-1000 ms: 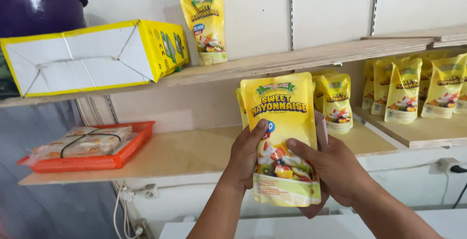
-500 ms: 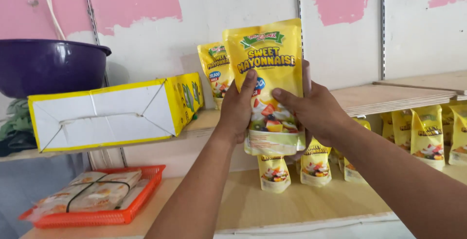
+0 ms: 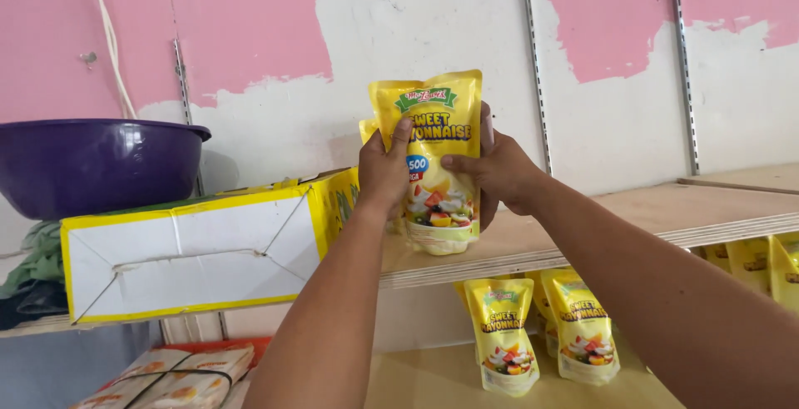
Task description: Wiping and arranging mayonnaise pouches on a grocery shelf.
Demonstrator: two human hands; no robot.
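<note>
Head view: we see our left hand [image 3: 384, 172] and right hand [image 3: 493, 168] gripping a yellow pouch [image 3: 430, 159] from both sides, upright, its bottom at the front edge of the upper wooden shelf [image 3: 666, 213]. Our fingers cover part of its front, and a second pouch [image 3: 366, 130] behind it shows only a corner. Beside it lies a yellow box [image 3: 196, 251]. Lower pouches [image 3: 541, 330] stand beneath; others at right are cut off.

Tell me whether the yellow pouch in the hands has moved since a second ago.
Yes. The yellow pouch went up: it was in front of the lower shelf, and now its bottom sits at the upper shelf, beside the yellow box.
</note>
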